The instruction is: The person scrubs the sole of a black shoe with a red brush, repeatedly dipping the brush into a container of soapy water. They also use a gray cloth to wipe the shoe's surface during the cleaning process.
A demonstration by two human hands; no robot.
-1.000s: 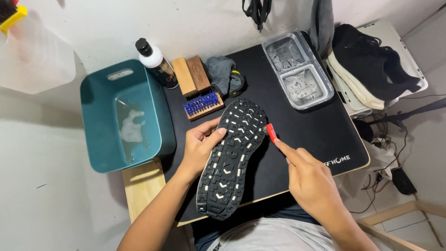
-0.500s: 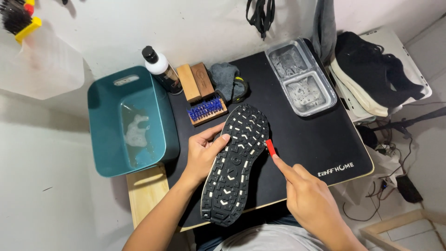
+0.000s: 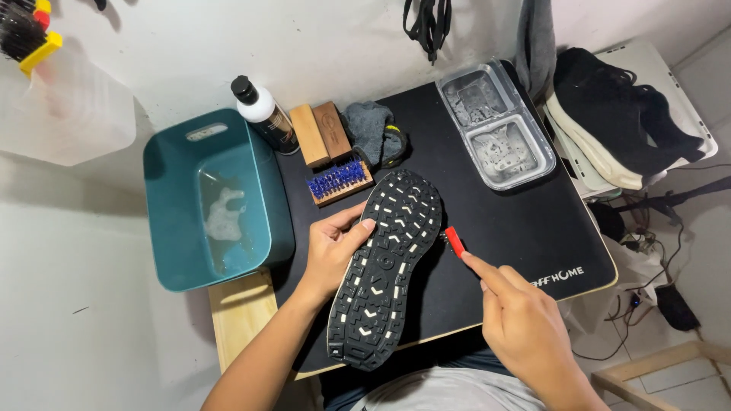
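- Black shoe [image 3: 386, 270] was held sole-up over black mat [image 3: 525, 221] by left hand [image 3: 335, 247], fingers curled round its edge.
- Small red-handled brush [image 3: 453, 240] was pinched by right hand [image 3: 525, 331] at sole's rim.
- Teal tub [image 3: 171, 228], left of mat: soapy water inside.
- Clear 2-compartment tray [image 3: 544, 164], far right: suds in both.
- Black bottle w/ white collar [image 3: 265, 116] stood behind tub.

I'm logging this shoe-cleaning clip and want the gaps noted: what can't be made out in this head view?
- Shoe: only the sole faces the camera; its upper is hidden beneath.
- Red brush: the right hand covers its handle, and the bristles are too small to judge.
- Left hand: its fingertips are hidden behind the shoe.
- Yellow brush: cut off by the top-left edge.
- Teal tub: the foam hides what is in the water.
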